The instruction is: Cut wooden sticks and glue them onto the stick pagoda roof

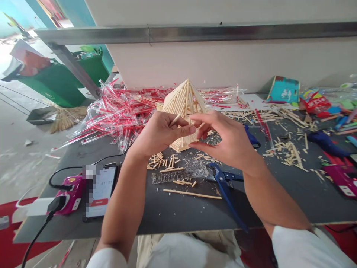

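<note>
In front of me on the dark table stands a pointed model made of wooden sticks (184,95), its sloping sides rising to a peak. My left hand (163,130) is closed, with a short wooden stick (176,119) between its fingers, just before the model. Close beside it on the right is my right hand (223,137), thumb and fingers apart, nothing visible held in them. The two hands hide the model's middle and part of its lower edge. Below them lie a clear ruler (178,175) and a blue-handled cutter (223,182).
Crumpled clear and red wrappers (117,108) are heaped at the back left. Cut stick pieces (292,156) are scattered to the right. A phone (102,193) and a pink power strip (72,193) with cords occupy the left front. A metal rail (195,33) runs along the wall.
</note>
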Demonstrator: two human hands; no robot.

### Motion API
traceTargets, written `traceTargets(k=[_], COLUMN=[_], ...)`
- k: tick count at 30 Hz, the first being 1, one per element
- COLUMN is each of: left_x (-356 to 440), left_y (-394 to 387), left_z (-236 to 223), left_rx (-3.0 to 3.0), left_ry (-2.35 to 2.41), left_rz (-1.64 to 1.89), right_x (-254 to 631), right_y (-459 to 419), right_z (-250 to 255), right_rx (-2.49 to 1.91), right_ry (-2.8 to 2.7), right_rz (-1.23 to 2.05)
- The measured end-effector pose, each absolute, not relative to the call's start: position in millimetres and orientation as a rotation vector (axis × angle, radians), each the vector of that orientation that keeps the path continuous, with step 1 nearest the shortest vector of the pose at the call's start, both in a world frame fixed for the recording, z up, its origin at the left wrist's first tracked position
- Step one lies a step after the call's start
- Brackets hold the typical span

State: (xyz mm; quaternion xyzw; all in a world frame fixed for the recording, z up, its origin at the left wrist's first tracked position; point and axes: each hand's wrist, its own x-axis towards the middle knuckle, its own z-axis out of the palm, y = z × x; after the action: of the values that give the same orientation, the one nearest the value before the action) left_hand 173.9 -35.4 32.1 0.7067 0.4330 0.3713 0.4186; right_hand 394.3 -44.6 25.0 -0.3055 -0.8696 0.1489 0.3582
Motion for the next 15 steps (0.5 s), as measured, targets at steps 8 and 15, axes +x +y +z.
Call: traceTargets(k=[8,15], left_x=[180,178], left_y=[-35,-29], left_z=[28,25], left_rx=[1.919,2.263], left_ry=[1.172,1.538], left_rz=[1.009,1.127], right_x=[400,410], right_y=[-35,4], right_z=[34,43], right_rx=[-0.803,-0.898], right_ry=[-2.337,-2.287], right_rz=[0.368,0.360])
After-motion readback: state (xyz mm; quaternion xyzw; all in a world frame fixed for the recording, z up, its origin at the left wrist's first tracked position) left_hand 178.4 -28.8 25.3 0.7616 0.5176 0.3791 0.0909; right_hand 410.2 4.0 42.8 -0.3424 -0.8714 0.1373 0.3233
